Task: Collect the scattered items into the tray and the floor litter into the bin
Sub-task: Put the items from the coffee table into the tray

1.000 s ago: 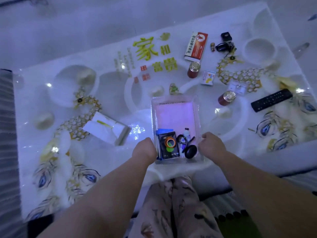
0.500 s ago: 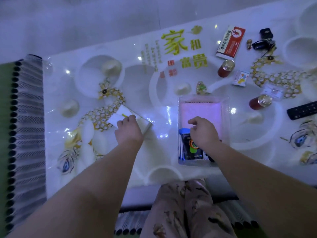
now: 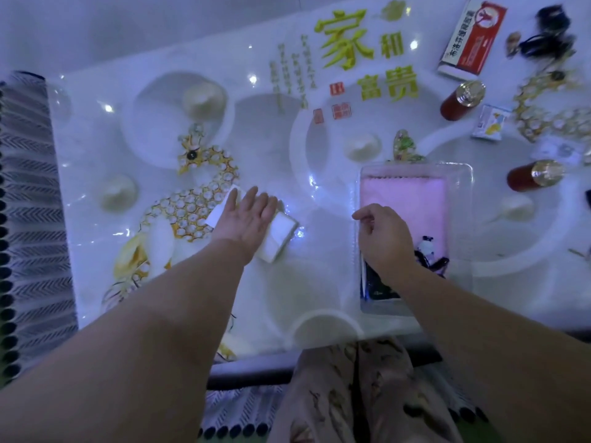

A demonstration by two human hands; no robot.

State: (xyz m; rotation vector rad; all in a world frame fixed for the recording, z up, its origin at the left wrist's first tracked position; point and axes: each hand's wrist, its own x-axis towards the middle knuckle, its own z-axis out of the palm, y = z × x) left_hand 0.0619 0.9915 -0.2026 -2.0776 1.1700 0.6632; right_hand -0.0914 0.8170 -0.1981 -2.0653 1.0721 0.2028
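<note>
The left hand (image 3: 246, 219) has its fingers (image 3: 252, 196) straight and flat. They lie on top of one white box (image 3: 283, 231) and do not grip it. The box sits on the table (image 3: 287, 282), about halfway between the near edge and the far edge, left of the middle.

The right hand (image 3: 385, 239) has its fingers (image 3: 361, 215) loosely bent. I can see nothing in them. This hand hangs over the left wall of one clear tray (image 3: 465, 174). The tray stands at the near edge of the table, right of the middle.

Inside the tray lies one pink cloth (image 3: 403, 199). At the tray's near end are one dark pack (image 3: 377, 289), one little white bottle (image 3: 427, 246) and one black thing (image 3: 436, 263) that is too blurry to name.

Other things lie loose on the table. One green shiny thing (image 3: 404, 148) lies just beside the tray's far wall. Two red jars (image 3: 460, 100) with shiny lids lie toward the right edge; the second jar (image 3: 534, 177) is just right of the tray. One small blue and white packet (image 3: 489, 123) lies between them. Near the far right corner lie one red and white box (image 3: 473, 36) and one black bunch (image 3: 547, 36).
</note>
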